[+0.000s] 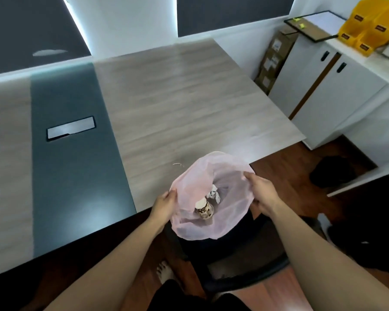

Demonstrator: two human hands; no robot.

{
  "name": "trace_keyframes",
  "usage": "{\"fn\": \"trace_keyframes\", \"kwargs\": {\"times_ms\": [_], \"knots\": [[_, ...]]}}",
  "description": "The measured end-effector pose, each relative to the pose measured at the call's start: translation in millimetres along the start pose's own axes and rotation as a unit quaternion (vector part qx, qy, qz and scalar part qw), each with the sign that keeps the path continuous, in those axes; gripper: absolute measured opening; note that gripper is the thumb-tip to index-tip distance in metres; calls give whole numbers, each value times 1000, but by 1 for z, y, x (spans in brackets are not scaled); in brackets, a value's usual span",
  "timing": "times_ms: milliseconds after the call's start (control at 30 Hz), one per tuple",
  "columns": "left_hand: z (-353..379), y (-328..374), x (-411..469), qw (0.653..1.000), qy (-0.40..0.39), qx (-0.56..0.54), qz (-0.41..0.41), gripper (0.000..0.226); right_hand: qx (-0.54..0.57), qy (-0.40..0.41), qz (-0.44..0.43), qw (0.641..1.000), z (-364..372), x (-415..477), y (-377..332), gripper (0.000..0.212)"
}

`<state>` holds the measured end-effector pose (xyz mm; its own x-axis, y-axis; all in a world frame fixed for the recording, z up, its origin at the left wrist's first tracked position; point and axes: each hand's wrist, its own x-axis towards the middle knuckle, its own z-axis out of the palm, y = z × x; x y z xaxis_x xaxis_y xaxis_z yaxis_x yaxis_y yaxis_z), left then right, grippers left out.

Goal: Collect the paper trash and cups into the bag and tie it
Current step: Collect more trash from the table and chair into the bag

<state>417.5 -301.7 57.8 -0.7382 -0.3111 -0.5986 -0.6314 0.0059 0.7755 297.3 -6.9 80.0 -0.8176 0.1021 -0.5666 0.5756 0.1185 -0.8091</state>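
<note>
- Firmly, the left hand pinches the left side of the rim of a thin pink bag, fingers curled into the film.
- The right hand grips the opposite side of the rim, thumb over the top edge and the fingers tucked beneath.
- Both bare forearms reach forward and converge on the bag, the hands well apart, so its mouth stands wide and faces up.
- The bag hangs between the hands, its far part over the near edge of the table and its near part above a black chair.
- Inside it, between the hands, lies a paper cup with a brown-and-white pattern, tipped on its side; any print on it is too blurred to read.
- Just beyond the cup, a crumpled white paper sits in the bag.
- A small pale scrap lies on the table just beyond the left hand.
- Farther left of the left hand, a dark strip of the table holds a metal hatch.
- Far beyond the right hand, a white cabinet carries yellow bins with dark labels, illegible.
- Beside the cabinet stands a cardboard box; its stickers cannot be read either.
- Below the hands, a bare foot rests on the wooden floor.
</note>
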Motion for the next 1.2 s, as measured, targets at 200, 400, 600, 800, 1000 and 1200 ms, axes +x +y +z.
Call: {"fn": "trace_keyframes", "kwargs": {"times_ms": [200, 400, 600, 800, 1000, 1200], "knots": [[10, -76, 15, 998, 4, 42, -54, 70, 21, -52, 45, 997, -4, 9, 42, 33], [21, -111, -11, 992, 37, 17, -117, 56, 98, -173, 120, 973, -17, 13, 55, 27], [19, -121, -22, 991, 83, -1, -109, 42, 49, -203, 128, 969, -19, 23, 59, 42], [11, -131, -16, 990, 109, 26, -79, 29, -50, -214, 109, 969, 1, 19, 68, 27], [5, -150, 13, 986, 75, 108, -100, 13, -233, -179, 11, 956, 30, 34, 101, 18], [-11, -184, 43, 946, -22, 256, -196, 32, -335, -220, -48, 915, 73, 51, 135, 26]]}}
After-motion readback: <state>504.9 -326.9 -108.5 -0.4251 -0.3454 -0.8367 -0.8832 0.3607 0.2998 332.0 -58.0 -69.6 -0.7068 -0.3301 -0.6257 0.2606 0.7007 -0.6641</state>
